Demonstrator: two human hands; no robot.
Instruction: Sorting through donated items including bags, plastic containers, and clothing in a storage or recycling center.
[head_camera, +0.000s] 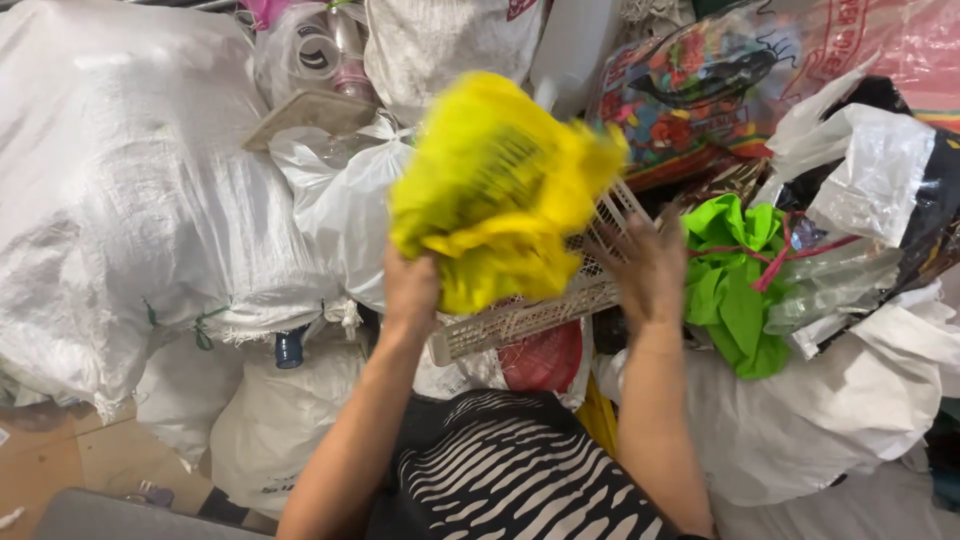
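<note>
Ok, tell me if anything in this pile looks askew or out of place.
The slotted cream crate sits tilted, wedged among the sacks rather than lying flat, half covered by the yellow bag that the left hand grips. The right hand rests on the crate's edge. A flat board also lies slanted over the white sacks.

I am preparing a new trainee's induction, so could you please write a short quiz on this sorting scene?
1. True or false: the left hand grips the yellow plastic bag.
2. What does the right hand touch? A) blue bottle B) white slatted crate C) cardboard
3. What colour is the bag just right of the right hand?

Key:
1. True.
2. B, the white slatted crate.
3. Green: the green plastic bag, beside big white woven sacks.
</note>
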